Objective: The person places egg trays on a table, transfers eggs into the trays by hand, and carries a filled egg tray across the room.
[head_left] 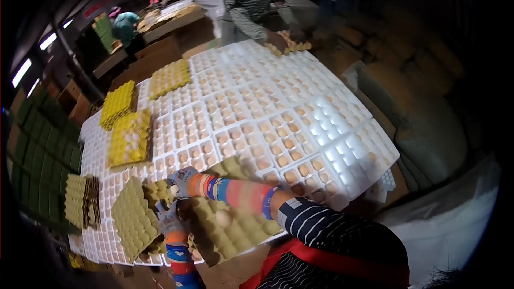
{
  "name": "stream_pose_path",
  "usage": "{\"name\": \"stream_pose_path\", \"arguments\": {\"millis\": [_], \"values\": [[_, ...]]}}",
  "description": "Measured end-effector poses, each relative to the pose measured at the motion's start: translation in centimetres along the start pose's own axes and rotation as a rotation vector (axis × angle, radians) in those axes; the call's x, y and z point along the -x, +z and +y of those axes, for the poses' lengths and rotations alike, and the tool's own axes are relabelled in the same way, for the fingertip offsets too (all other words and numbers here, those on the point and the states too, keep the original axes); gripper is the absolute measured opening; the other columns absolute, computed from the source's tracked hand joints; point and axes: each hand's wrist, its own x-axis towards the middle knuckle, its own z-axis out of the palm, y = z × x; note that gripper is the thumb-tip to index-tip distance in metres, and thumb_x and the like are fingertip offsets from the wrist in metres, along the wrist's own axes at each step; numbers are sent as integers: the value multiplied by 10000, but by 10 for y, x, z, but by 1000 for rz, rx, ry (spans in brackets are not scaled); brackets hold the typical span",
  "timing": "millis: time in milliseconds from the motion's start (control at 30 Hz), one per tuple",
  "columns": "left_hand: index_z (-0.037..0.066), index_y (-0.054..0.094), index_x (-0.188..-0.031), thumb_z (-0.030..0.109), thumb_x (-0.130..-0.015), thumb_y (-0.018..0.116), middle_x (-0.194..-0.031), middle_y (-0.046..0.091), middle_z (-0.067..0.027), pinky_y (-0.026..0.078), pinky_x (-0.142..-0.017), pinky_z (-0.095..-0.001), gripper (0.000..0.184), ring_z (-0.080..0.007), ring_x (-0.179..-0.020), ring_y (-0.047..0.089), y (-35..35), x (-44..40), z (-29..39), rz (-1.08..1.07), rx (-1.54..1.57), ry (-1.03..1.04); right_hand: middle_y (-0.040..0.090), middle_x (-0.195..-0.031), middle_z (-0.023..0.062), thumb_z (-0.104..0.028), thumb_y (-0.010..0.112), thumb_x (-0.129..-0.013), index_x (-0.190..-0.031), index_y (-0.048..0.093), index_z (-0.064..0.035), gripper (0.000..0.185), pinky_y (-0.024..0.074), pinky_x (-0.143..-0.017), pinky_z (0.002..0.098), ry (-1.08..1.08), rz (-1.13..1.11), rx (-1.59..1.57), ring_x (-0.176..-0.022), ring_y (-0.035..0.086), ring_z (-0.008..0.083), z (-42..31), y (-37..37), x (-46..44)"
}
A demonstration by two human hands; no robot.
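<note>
My gloved left hand [170, 215] is low at the left of centre, over a brownish egg tray between two others. Just above it, my gloved right hand [185, 181] has its fingers bent round something pale, perhaps an egg. What my left fingers hold, if anything, is hidden. A single egg [224, 218] lies on the large pulp tray [235, 238] to the right of my hands. Another pulp tray [131, 219] lies tilted on the left. White trays [246, 144] filled with eggs cover the table beyond.
Yellow trays [119, 101] are stacked at the left, one yellow tray [128, 139] with eggs on it. A co-worker [257, 8] handles a tray [289, 43] across the table. Green crates [40, 155] stand left; sacks [412, 96] are piled right. Another person [126, 25] bends farther back.
</note>
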Motion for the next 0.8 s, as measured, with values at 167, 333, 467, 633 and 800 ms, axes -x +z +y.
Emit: {"name": "stream_pose_path", "arguments": {"millis": [167, 333, 467, 633, 800], "values": [[206, 633, -975, 188, -557, 768, -1179, 459, -126, 485, -806, -404, 440, -344, -1022, 512, 10, -29, 8, -196, -240, 26, 640, -902, 59, -24, 690, -750, -995, 599, -32, 261, 491, -585, 268, 141, 302, -1694, -773, 600, 117, 81, -12, 51], [69, 604, -896, 100, -553, 801, -1055, 506, -132, 472, -775, -398, 398, -340, -920, 556, -3, -29, -11, -6, 134, -136, 655, -930, 57, -181, 620, -844, -1107, 589, -8, 316, 479, -730, 256, 353, 709, -1300, -804, 589, 122, 179, -123, 230], [42, 619, -958, 128, -582, 810, -1018, 517, -143, 481, -751, -378, 430, -324, -900, 551, -25, -46, 136, -31, 481, 270, 664, -906, 65, -276, 736, -748, -977, 640, -30, 350, 484, -739, 278, 800, 930, -673, -846, 606, 156, 365, -111, 313], [130, 637, -1006, 304, -655, 768, -1041, 572, -139, 511, -720, -402, 413, -311, -873, 598, 91, -77, 343, -187, 356, 613, 674, -877, 48, -369, 705, -752, -897, 658, -55, 349, 477, -740, 287, 953, 957, -556, -810, 619, 191, 468, -105, 314], [171, 562, -1155, 324, -718, 698, -1092, 532, -153, 506, -745, -417, 483, -337, -908, 582, 169, -97, 440, -436, 68, 491, 638, -1003, 115, -406, 618, -811, -1038, 619, -120, 365, 449, -822, 338, 1163, 769, -535, -950, 585, 286, 450, -167, 309]]}}
